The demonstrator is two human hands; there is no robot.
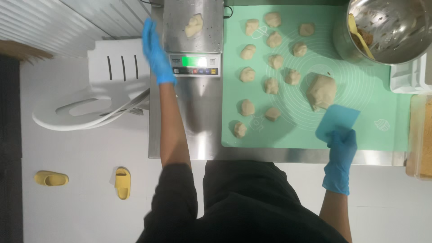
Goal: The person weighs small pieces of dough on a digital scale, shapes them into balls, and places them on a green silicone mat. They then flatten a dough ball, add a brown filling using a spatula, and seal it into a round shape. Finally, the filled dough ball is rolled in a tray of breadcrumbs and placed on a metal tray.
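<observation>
From the head camera, looking straight down, the left hand point(156, 53) in a thin blue glove is lifted with its fingers straight and spread flat, gripping nothing, just beside the left edge of a brushed steel scale point(193, 38). On the scale's flat metal platform sits a single lumpy, pale dough piece point(194, 25), its surface matte and uneven; below it the scale's front panel shows a lit green display. The right hand point(340, 155), also gloved in blue, pinches the lower edge of a thin, smooth blue plastic scraper point(337, 120) with rounded corners, held flat over a mint-green silicone mat point(382, 90) printed with faint concentric circles. Just above the scraper lies a large dough lump point(321, 91), soft and roughly wedge-shaped, close to the blade but whether touching it I cannot tell. To its left a scatter of small cut dough portions point(271, 85) lies in loose rows on the mat, each rough and irregular. A shiny round metal bowl point(396, 42) stands at the mat's upper right corner with a yellow spatula point(360, 38) leaning inside. The mat rests on a stainless steel table point(198, 117). On the pale floor to the left lie two yellow slippers point(122, 182), well apart from each other.
</observation>
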